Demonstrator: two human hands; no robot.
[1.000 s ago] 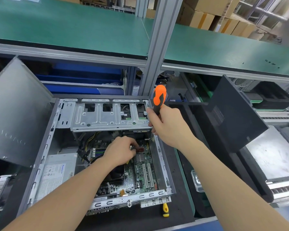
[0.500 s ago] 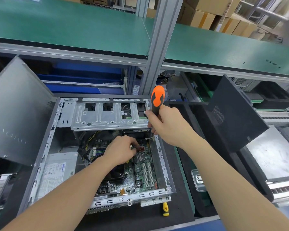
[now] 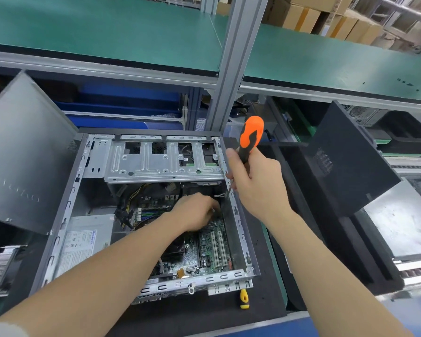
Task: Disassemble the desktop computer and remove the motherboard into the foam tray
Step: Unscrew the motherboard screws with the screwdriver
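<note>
Since a second ago the left hand (image 3: pixel 195 211) has slid up and right across the motherboard (image 3: pixel 214 249), and the right hand (image 3: pixel 255 181) has carried the screwdriver (image 3: pixel 250 135) slightly rightward.

The motherboard sits in the bottom of the open case (image 3: pixel 66 215) at the centre of the frame, not in any foam. The case lies on a black mat (image 3: pixel 216 314).

The right grip is closed around the one orange-and-black screwdriver. Its handle sticks up and right, and its shaft points down just inside the case's right wall. The left grip is curled, fingertips down at the board's upper right corner. I cannot tell what, if anything, it holds.

The power supply (image 3: pixel 83 242) at lower left carries one white label with a blue logo and rows of print too small to read. Faint raised letters run across the grey panel (image 3: pixel 22 166) at far left, and they are not legible either.

On the board I count two long white slots (image 3: pixel 216 244). The drive cage (image 3: pixel 161 161) above has four cut-outs in a row.

One small yellow tool (image 3: pixel 244 299) lies on the mat just below the case. One black panel (image 3: pixel 350 154) with a mesh vent leans at the right, over a black foam tray (image 3: pixel 331 239). A second foam tray (image 3: pixel 406 135) sits at the upper right edge, and several cardboard boxes (image 3: pixel 301 13) stand beyond the green shelf (image 3: pixel 107 27).
</note>
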